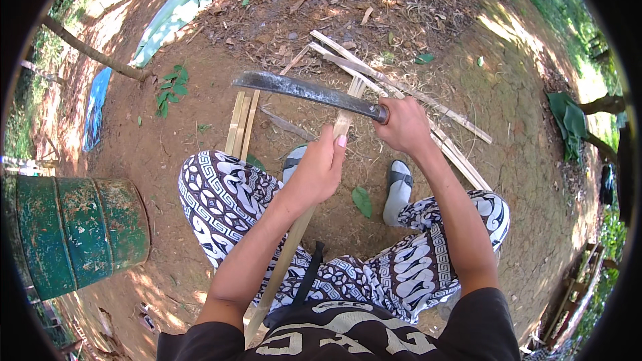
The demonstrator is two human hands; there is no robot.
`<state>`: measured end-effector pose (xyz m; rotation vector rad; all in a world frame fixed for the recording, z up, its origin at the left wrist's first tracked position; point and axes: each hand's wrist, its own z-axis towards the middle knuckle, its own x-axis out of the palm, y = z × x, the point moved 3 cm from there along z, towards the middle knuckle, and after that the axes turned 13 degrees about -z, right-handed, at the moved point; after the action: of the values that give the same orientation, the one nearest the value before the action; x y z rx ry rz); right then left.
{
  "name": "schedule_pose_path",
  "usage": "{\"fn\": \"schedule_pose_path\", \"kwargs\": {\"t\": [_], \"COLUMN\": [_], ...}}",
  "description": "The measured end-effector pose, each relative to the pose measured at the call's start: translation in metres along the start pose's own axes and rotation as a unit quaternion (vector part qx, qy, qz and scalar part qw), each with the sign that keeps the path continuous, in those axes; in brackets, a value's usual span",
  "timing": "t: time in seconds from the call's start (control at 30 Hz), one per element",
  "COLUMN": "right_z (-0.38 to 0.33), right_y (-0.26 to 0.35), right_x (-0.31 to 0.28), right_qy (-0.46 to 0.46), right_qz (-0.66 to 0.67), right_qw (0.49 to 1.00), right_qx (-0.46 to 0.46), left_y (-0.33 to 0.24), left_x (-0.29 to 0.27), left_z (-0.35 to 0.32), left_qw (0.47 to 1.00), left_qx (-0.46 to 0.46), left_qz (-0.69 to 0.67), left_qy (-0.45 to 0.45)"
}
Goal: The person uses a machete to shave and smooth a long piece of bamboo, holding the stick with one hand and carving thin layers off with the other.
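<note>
My right hand [403, 122] is closed round the handle of a machete [304, 91]. Its long dark blade points left and lies across a pale bamboo strip [284, 254], near the strip's far end. That end looks split into several thin slats. My left hand [323, 166] grips the same strip just below the blade, thumb on top. From there the strip slants back between my legs toward my left side. A black strap-like thing [309, 274] lies against my lap; I cannot make out what it is.
Split bamboo strips [461, 164] lie ahead to the right, and shorter slats [241, 124] beside my left knee. A rusty green drum [80, 230] stands at the left. Shavings [421, 20] and leaves [362, 201] litter the dirt around my feet. A thin trunk [93, 50] leans at the upper left.
</note>
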<state>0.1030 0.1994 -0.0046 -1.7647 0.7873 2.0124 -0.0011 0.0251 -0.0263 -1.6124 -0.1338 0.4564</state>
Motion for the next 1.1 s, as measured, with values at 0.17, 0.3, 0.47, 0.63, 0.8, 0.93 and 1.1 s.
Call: {"fn": "schedule_pose_path", "kwargs": {"t": [0.17,0.3,0.47,0.63,0.8,0.93,1.1], "right_z": [0.016,0.026,0.019,0.002,-0.008,-0.005,0.016], "right_y": [-0.026,-0.097,-0.060,-0.003,0.007,0.008,-0.031], "right_x": [0.009,0.019,0.007,-0.011,-0.013,-0.010,0.029], "right_qy": [0.020,-0.010,-0.048,-0.068,-0.030,0.012,-0.030], "right_qz": [-0.063,-0.048,0.070,0.117,0.023,-0.018,0.002], "right_qw": [0.998,0.969,0.978,0.989,0.999,1.000,0.997], "right_qx": [-0.006,0.242,0.189,0.058,0.025,0.003,0.069], "left_y": [-0.012,-0.013,-0.004,-0.016,-0.024,0.003,0.007], "left_x": [0.004,0.004,-0.014,-0.012,-0.008,-0.005,-0.005], "left_z": [-0.007,-0.004,0.005,0.004,0.002,0.001,-0.001], "left_qw": [0.998,0.999,0.997,0.955,0.962,0.993,0.999], "left_qx": [-0.038,-0.047,-0.052,-0.163,-0.154,-0.066,0.017], "left_qz": [0.058,0.026,-0.052,-0.243,-0.219,-0.099,-0.024], "left_qy": [-0.002,0.006,-0.012,0.056,0.053,0.029,0.013]}}
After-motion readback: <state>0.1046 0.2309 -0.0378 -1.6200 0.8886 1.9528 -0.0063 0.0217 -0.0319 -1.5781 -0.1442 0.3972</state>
